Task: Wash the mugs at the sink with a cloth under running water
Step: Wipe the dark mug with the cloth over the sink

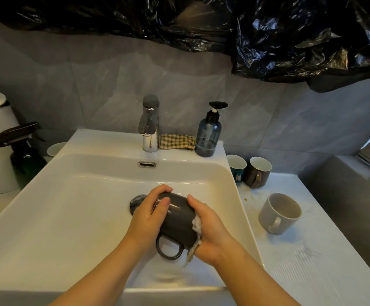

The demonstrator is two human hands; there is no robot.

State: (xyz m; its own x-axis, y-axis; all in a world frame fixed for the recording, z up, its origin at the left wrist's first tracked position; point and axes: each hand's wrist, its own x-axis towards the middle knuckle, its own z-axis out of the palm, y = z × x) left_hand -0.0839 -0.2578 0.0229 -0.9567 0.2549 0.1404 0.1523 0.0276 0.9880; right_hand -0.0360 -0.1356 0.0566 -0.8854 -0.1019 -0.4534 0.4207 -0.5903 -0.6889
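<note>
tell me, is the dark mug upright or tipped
Tipped on its side. The dark mug is held between the left hand and the right hand, which presses a cloth to it; its handle points toward the camera.

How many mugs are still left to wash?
None looks finished for sure. The left hand grips a dark grey mug over the sink while the right hand presses a cloth on it. Three wait on the counter: a teal mug, a brown mug and a pale grey mug beside brown stains.
</note>
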